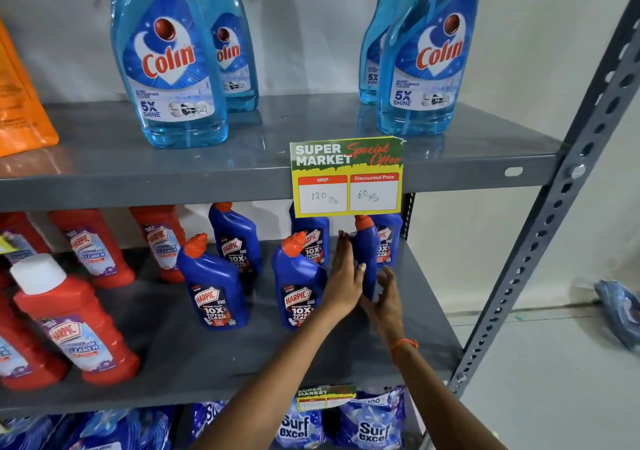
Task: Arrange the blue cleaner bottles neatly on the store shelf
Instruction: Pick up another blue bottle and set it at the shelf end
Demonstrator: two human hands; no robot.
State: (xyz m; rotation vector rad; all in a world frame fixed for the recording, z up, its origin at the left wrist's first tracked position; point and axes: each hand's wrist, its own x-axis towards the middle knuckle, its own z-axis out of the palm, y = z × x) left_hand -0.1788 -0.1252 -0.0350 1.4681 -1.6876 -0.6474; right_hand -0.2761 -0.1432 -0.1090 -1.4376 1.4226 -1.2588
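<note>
Step in hand: squaring side-turned blue bottle [366, 259] just below price tag [347, 176]. Left hand [344, 276] flat on its flank, fingers open. Right hand [388, 297] open at base, contact unclear. Next: clasp, rotate label forward, align with row.

Both open hands, left hand [343, 273] and right hand [388, 297], flank a dark-blue plastic cleaner bottle with orange cap [366, 255], standing side-on on the grey metal shelf [207, 356].
</note>
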